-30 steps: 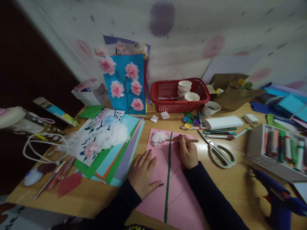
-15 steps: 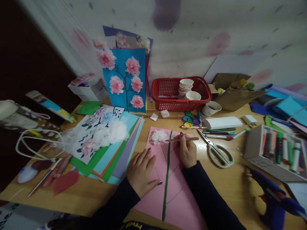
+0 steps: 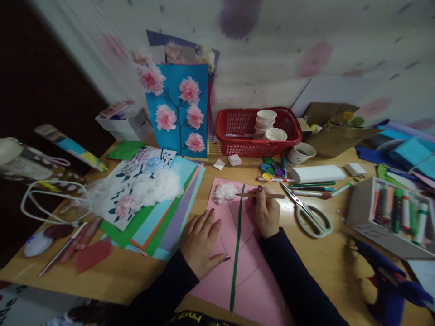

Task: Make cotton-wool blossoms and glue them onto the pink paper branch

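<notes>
Evidently, from the head camera, this is a moment of fine marking: the right hand point(image 3: 267, 215) has its fingers clamped on a brown pencil point(image 3: 244, 194), holding it nearly level across the upper part of a pink sheet point(image 3: 254, 299). The pencil's tip lies just beside the white puff point(image 3: 224, 192) near the sheet's far left corner, to the left of the green stripe point(image 3: 237, 244) that runs down the sheet. Whether the tip touches the paper is too small to tell. The left hand point(image 3: 201, 244) lies palm down over the sheet's left edge, fingers slightly apart and thumb spread toward the stripe, gripping nothing; it seems to be steadying the paper.

Thin curved lines branch off on both sides of the stripe. As I judge it, the step in hand is drawing near the puff, and the next move calls for a light, controlled stroke with the sheet kept from sliding and the puff left undisturbed.

Against the frame half a second ago, little differs: the left hand is as it was, the puff has not moved on the sheet, and the pencil seems a touch further right. The red basket point(image 3: 234, 147) and blue card point(image 3: 173, 99) sit slightly higher in view, apparently from a small head movement.
</notes>
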### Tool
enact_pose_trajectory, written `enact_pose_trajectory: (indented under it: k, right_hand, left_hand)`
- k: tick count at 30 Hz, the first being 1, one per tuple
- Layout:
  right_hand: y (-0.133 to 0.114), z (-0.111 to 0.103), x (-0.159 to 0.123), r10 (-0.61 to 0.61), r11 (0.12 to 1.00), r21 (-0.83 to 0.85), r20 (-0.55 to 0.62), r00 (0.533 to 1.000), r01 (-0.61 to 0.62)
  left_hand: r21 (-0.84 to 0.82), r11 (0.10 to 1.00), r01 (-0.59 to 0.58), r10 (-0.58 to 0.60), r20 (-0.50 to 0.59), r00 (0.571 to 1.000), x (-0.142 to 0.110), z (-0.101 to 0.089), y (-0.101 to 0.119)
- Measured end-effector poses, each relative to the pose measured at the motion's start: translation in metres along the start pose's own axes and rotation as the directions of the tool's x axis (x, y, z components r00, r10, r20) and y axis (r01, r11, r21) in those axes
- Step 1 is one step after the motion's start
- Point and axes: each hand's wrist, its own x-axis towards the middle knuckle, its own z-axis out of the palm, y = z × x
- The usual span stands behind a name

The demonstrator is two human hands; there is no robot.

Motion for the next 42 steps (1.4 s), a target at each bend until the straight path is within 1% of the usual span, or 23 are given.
enact_pose_trajectory:
  k: [3, 9, 14, 18, 22, 25, 29, 31, 34, 42]
  right_hand:
    - [-0.0003, 0.0005, -0.0005, 0.025, 0.998, -0.055, 0.035, 0.999, -0.023]
    - [-0.0003, -0.0006, -0.0006, 0.017, 0.994, -0.112, 0.033, 0.999, -0.013]
    - [0.0029, 0.0015, -0.0001, -0.03, 0.982, -0.187, 0.055, 0.998, 0.04]
    - [0.0058, 0.003, 0.0013, -0.037, 0.966, -0.253, 0.062, 0.997, 0.052]
    - [0.0051, 0.0048, 0.003, -0.059, 0.947, -0.309, 0.098, 0.993, 0.087]
    - [0.003, 0.0057, 0.0029, -0.046, 0.954, -0.292, 0.083, 0.995, 0.069]
    - [-0.0007, 0.005, 0.0022, -0.013, 0.982, -0.187, -0.037, 0.999, 0.005]
    - [-0.0019, 0.0043, 0.0022, -0.008, 0.99, -0.142, -0.064, 0.998, -0.002]
    - [-0.001, 0.0044, 0.0022, -0.012, 0.991, -0.13, -0.028, 1.0, 0.008]
    - [0.0056, 0.0082, 0.0014, -0.061, 0.971, -0.227, 0.044, 0.997, 0.069]
  left_hand:
    - [0.003, 1.0, -0.005, 0.005, -0.003, 1.0, -0.0006, 0.0006, -0.0001]
    - [0.003, 1.0, -0.007, 0.007, -0.031, 0.999, -0.0012, 0.0035, -0.0001]
    - [0.001, 1.0, -0.012, 0.012, -0.023, 1.0, -0.0003, 0.001, 0.0001]
    - [-0.002, 1.0, -0.011, 0.011, -0.012, 1.0, 0.0004, -0.0011, 0.0001]
    - [-0.015, 1.0, -0.007, 0.007, -0.014, 1.0, 0.0011, -0.0008, -0.0005]
    - [-0.019, 1.0, -0.008, 0.008, -0.011, 1.0, 0.0016, -0.0009, -0.0011]
    - [-0.015, 1.0, -0.008, 0.008, -0.005, 1.0, 0.0016, -0.0019, -0.0009]
    - [-0.012, 1.0, -0.01, 0.01, -0.007, 1.0, 0.0013, -0.0021, -0.0006]
    - [-0.007, 1.0, -0.011, 0.011, -0.013, 1.0, 0.0008, -0.0017, -0.0006]
    - [-0.01, 1.0, -0.009, 0.009, -0.021, 1.0, 0.0003, 0.0015, -0.0006]
